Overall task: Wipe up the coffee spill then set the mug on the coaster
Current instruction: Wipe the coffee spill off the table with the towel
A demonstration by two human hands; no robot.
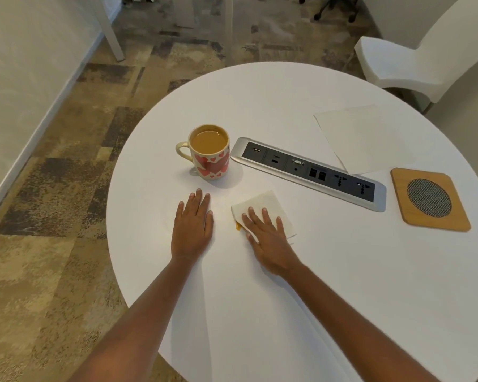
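A cream mug (pixel 209 154) with red hearts, full of milky coffee, stands upright on the round white table (pixel 329 285), handle to the left. My right hand (pixel 268 238) presses flat, fingers straight, on a folded white napkin (pixel 260 206); a brown-orange coffee stain (pixel 237 226) shows at the napkin's left edge. My left hand (pixel 193 227) rests flat on the table just left of the napkin, in front of the mug. A square wooden coaster (pixel 429 199) with a round mesh centre lies at the far right.
A silver and black power socket strip (pixel 309 172) is set into the table between mug and coaster. A flat white napkin (pixel 363 139) lies behind it. A white chair (pixel 414 59) stands at the back right. The table edge curves close on the left.
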